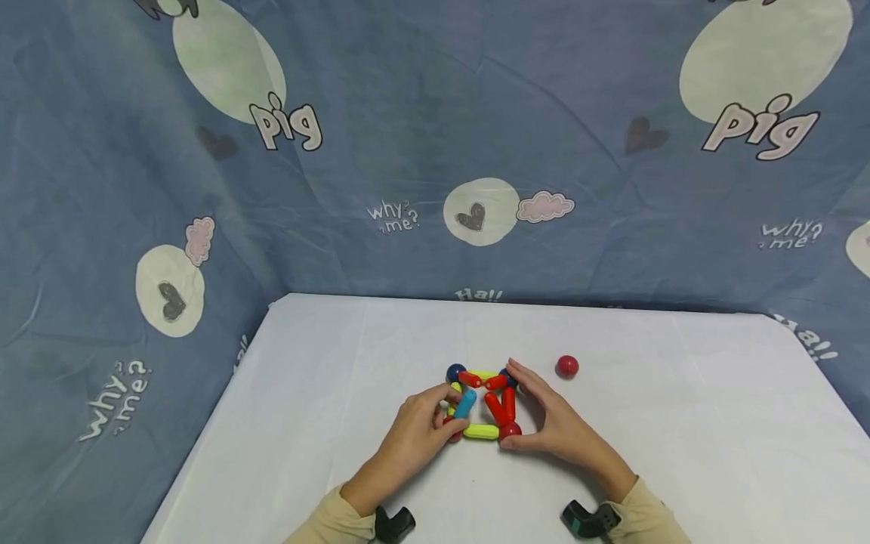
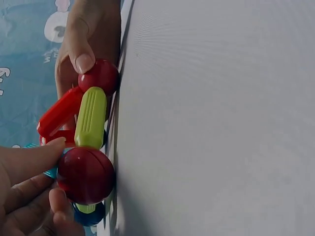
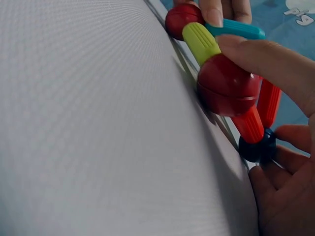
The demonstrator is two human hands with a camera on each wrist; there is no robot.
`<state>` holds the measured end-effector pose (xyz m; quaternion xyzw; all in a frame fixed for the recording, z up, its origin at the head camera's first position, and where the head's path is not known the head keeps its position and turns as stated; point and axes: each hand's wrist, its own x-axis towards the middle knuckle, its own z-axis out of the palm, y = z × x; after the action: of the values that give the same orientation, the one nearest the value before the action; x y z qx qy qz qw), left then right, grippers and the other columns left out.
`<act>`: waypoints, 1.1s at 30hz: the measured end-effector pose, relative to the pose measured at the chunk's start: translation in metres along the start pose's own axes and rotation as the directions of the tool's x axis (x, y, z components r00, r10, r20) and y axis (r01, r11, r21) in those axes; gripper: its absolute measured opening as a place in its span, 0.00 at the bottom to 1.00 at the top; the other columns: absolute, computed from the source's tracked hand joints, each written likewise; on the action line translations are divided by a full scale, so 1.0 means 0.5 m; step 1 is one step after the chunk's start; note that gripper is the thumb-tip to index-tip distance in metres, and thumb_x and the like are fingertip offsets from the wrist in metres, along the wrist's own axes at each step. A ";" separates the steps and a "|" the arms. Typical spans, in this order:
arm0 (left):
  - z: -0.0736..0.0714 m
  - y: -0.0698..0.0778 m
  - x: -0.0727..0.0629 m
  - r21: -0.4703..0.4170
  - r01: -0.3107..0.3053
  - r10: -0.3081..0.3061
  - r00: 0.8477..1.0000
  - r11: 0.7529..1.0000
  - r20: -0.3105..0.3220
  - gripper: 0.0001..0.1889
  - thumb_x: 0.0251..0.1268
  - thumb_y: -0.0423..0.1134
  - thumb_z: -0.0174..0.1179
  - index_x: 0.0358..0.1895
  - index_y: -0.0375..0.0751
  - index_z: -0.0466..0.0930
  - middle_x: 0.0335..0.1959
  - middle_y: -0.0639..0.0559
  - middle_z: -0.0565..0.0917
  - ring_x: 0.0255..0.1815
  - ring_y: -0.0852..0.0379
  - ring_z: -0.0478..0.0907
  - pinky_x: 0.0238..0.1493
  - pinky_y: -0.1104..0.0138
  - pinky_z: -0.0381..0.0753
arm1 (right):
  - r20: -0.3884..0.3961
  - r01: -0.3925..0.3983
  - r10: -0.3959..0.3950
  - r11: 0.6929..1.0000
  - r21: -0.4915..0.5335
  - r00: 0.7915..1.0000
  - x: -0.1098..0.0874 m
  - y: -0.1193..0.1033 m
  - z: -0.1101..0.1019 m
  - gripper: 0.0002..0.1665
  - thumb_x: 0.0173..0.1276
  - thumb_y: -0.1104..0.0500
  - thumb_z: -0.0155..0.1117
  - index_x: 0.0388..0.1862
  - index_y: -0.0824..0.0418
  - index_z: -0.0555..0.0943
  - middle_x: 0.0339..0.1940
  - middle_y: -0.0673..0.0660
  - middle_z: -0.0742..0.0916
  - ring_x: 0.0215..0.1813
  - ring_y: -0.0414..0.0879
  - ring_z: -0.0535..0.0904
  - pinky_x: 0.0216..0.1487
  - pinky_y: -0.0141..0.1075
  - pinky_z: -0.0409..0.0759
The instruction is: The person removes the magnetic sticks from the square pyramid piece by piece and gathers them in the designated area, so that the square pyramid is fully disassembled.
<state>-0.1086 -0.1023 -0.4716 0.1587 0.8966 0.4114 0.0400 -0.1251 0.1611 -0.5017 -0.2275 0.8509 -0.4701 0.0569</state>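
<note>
A toy frame of balls and plastic rods lies on the white table between both hands. Its near side is a yellow-green rod [image 1: 481, 431] joining two red balls; a dark blue ball [image 1: 456, 373] marks the far left corner. The left hand [image 1: 414, 431] grips the near left red ball [image 2: 86, 175] with thumb and fingers, a light blue rod [image 1: 465, 404] slanting up from there. The right hand [image 1: 567, 431] spans the right side, thumb on the near right red ball [image 3: 229, 86], fingers at the far right blue ball [image 3: 258, 146]. Several red rods [image 1: 495, 408] lean inward.
A loose red ball [image 1: 567, 366] lies beyond the right hand. Behind the table [image 1: 680, 423] hangs a blue printed cloth [image 1: 408, 136], which also covers the left side. Dark wrist devices [image 1: 590, 520] sit by both sleeves near the front.
</note>
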 end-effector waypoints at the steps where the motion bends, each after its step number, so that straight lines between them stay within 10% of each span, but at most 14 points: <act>1: 0.000 0.000 0.000 -0.007 0.002 -0.002 1.000 1.000 0.001 0.13 0.64 0.41 0.73 0.49 0.47 0.84 0.27 0.55 0.83 0.20 0.68 0.68 0.26 0.73 0.68 | -0.003 -0.007 0.007 1.000 0.003 1.000 0.000 0.000 0.000 0.65 0.49 0.45 0.87 0.82 0.55 0.62 0.84 0.56 0.65 0.84 0.57 0.60 0.76 0.60 0.64; 18: 0.003 -0.006 0.004 -0.077 -0.047 0.045 0.999 0.996 -0.023 0.14 0.61 0.38 0.75 0.46 0.48 0.81 0.40 0.56 0.86 0.23 0.68 0.69 0.27 0.74 0.70 | 0.011 -0.021 0.021 0.999 0.037 1.000 0.001 -0.002 -0.004 0.64 0.50 0.47 0.87 0.82 0.53 0.62 0.85 0.54 0.64 0.84 0.54 0.60 0.77 0.48 0.66; 23: 0.003 -0.006 0.003 -0.074 -0.054 0.053 0.998 0.996 -0.023 0.13 0.61 0.37 0.75 0.46 0.49 0.81 0.40 0.56 0.86 0.23 0.68 0.69 0.27 0.74 0.71 | 0.012 -0.016 0.015 0.999 0.048 1.000 0.000 -0.001 -0.003 0.64 0.50 0.48 0.87 0.82 0.53 0.62 0.85 0.54 0.64 0.84 0.54 0.59 0.76 0.31 0.63; 33: 0.002 -0.005 0.001 -0.089 -0.053 0.052 0.999 0.995 -0.016 0.12 0.63 0.38 0.73 0.46 0.50 0.82 0.30 0.57 0.81 0.24 0.67 0.69 0.26 0.74 0.70 | 0.013 -0.009 0.008 0.999 0.046 1.000 0.000 0.001 -0.002 0.64 0.50 0.47 0.87 0.82 0.54 0.63 0.85 0.55 0.64 0.84 0.54 0.59 0.76 0.31 0.64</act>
<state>-0.1094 -0.1029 -0.4742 0.1776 0.8731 0.4530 0.0302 -0.1254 0.1622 -0.5016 -0.2255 0.8405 -0.4877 0.0693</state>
